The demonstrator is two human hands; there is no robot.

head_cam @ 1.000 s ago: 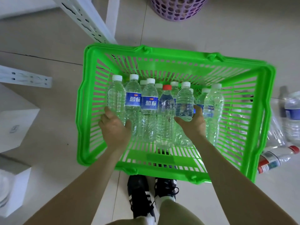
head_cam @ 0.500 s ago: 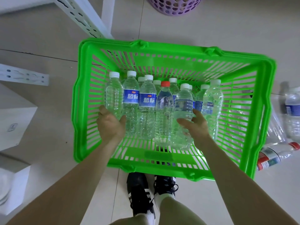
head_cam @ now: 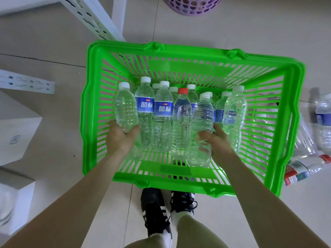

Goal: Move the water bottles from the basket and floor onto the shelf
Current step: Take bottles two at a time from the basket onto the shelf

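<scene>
The water bottles (head_cam: 163, 111) stand packed upright, caps up, in the middle of the green basket (head_cam: 179, 49). The left hand (head_cam: 120, 138) grasps a label-less bottle (head_cam: 126, 108) at the 9 o'clock end of the cluster, fingers curled under its lower body, with its base sitting higher than its neighbours'. The right hand (head_cam: 216, 142) is wrapped round the lower half of a ribbed bottle (head_cam: 202, 126) toward 3 o'clock, just beside the red-capped bottle (head_cam: 181, 122).

These look like thin-walled plastic and seem full, so each is probably moderately heavy and likely to dent under a hard squeeze. The ribs should give purchase, while the blue film labels may be slick. A hold round the mid-body seems safest, one bottle per hand.

Outside the basket at 3 o'clock lie the floor bottles (head_cam: 304, 169), partly cut off by the frame edge. White perforated shelf uprights (head_cam: 93, 18) run toward 11 o'clock. No shelf board shows, so the placing spot cannot be seen.

A purple basket (head_cam: 193, 6) is clipped at 12 o'clock, white boxes (head_cam: 16, 133) sit at 9 o'clock and black shoes (head_cam: 155, 208) at 6 o'clock. The back-row bottles show only caps, so their count is unclear. Fill levels are hard to make out
</scene>
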